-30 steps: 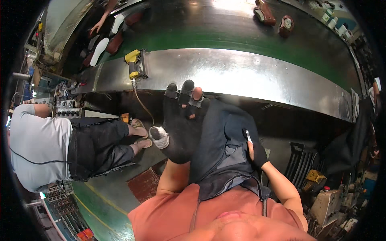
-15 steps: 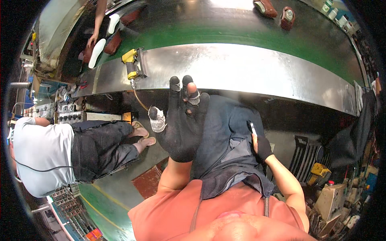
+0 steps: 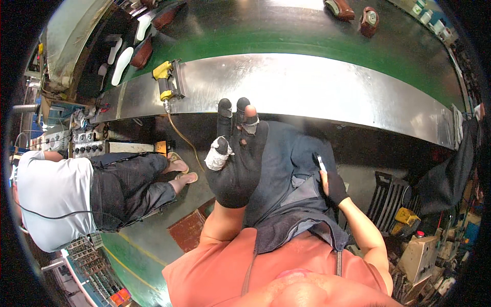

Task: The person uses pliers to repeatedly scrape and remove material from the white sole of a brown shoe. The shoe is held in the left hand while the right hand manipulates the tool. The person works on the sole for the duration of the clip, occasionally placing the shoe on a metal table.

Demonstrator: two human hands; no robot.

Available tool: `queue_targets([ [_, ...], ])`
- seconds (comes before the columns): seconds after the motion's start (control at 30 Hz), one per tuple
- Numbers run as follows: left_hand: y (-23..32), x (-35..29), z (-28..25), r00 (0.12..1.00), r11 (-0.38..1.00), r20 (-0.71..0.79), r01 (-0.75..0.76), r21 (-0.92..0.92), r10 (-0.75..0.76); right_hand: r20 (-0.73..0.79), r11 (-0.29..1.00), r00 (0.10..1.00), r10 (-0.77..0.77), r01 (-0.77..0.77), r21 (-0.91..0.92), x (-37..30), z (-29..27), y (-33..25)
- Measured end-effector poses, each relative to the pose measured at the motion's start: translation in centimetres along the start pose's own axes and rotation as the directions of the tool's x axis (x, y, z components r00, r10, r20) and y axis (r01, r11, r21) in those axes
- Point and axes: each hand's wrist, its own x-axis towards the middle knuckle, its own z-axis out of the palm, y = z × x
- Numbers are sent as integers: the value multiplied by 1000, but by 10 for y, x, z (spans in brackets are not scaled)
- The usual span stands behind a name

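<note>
My left hand [image 3: 234, 158] wears a black glove with worn fingertips, and white tape wraps one digit. Its fingers stretch toward the near edge of the metal bench [image 3: 286, 84], with nothing held in them. A yellow and black air tool [image 3: 165, 81], joined to a hose [image 3: 180, 134], lies on the bench beyond it to the left. Low over my lap, my right hand [image 3: 335, 188], in a fingerless black glove, is closed around a slim pale thing with a dark end [image 3: 321, 162]; its kind is unclear.
A green conveyor belt [image 3: 286, 43] runs behind the bench. Brown shoes [image 3: 369, 21] stand on it at the right; white insoles [image 3: 122, 65] and more shoes are at the left. Another person [image 3: 56, 199] sits at my left. A black slatted stool [image 3: 386, 197] and machinery stand at my right.
My left hand has shifted slightly right, and its taped digit has moved in toward the palm. The other person's hand has left the shoes at the far left. My right hand looks unchanged.
</note>
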Motion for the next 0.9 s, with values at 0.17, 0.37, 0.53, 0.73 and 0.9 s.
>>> queue_targets([
  [0.17,-2,-1,0,994,999,103,36,22,-38,-48,995,994,-102,102,-9,-4,-68,-83],
  [0.37,-9,1,5,991,993,124,53,-102,-40,-332,749,794,-510,219,-626,94,-118,-111],
  [0.53,-11,1,9,985,991,166,66,-120,-46,-354,689,794,-495,110,-717,158,-127,-109],
  [0.73,-17,-2,3,990,994,92,108,0,-108,-287,860,886,-364,438,262,109,-125,-191],
  [0.9,-24,-8,-17,984,-988,174,-60,143,-34,-36,405,807,-589,334,851,31,-126,-264],
])
